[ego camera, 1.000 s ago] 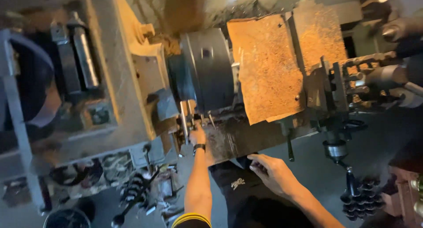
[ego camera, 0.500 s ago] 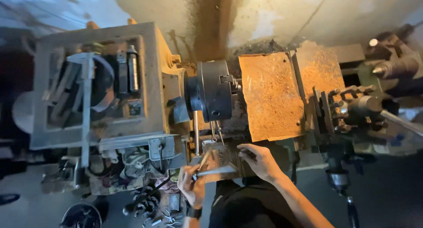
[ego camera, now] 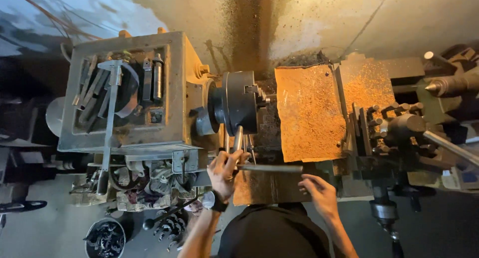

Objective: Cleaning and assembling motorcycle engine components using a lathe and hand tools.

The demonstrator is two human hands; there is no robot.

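Recessed tray atop grey cast headstock (ego camera: 179, 78) holds loose steel wrenches, bars and cylindrical tool (ego camera: 157, 78). Round dark bucket (ego camera: 105, 238) on floor, filled with curled metal parts.

Left hand (ego camera: 223, 172) closed around T-shaped steel chuck key (ego camera: 252, 163), upright shank entering dark round lathe chuck (ego camera: 239, 103), long crossbar lying horizontal below chuck.

Right hand (ego camera: 319, 193) half-open, fingers bent, holding nothing, just beside crossbar's right end.

Rusty orange chip-speckled flat sheet (ego camera: 309, 113) covers bed right of chuck.
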